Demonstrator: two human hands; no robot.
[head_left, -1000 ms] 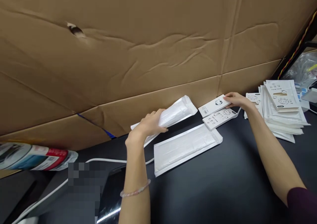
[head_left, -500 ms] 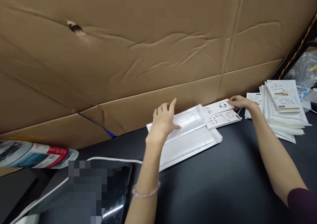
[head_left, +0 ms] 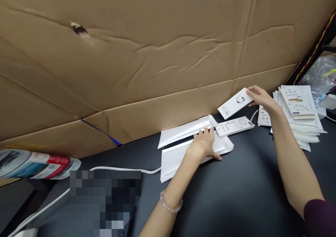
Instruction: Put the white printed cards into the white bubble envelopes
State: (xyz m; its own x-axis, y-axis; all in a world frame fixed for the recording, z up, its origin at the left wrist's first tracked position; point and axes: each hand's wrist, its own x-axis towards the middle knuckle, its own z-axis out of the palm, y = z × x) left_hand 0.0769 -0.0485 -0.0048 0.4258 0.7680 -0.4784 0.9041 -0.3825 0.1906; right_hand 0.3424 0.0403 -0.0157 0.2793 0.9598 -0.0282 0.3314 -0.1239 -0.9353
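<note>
My right hand [head_left: 258,96] grips the upper right end of a white box [head_left: 235,103] with a cat-face print, tilted and raised off the table beside the cardboard. My left hand [head_left: 204,144] rests with spread fingers on the nearer white padded envelope [head_left: 174,158]. Behind it lies a second white envelope [head_left: 183,129], apart from the first. Another white printed box [head_left: 236,126] lies at the right end of the envelopes, partly over the nearer one.
A stack of white envelopes [head_left: 316,125] with a printed box [head_left: 299,102] on top stands at the right. Brown cardboard [head_left: 157,55] rises behind the table. A bottle [head_left: 39,164] and a white cable [head_left: 118,167] are at the left.
My right hand has lifted the cat-face box away from the other box. My left hand has moved right and nearer, onto the front envelope. The two envelopes now lie apart.
</note>
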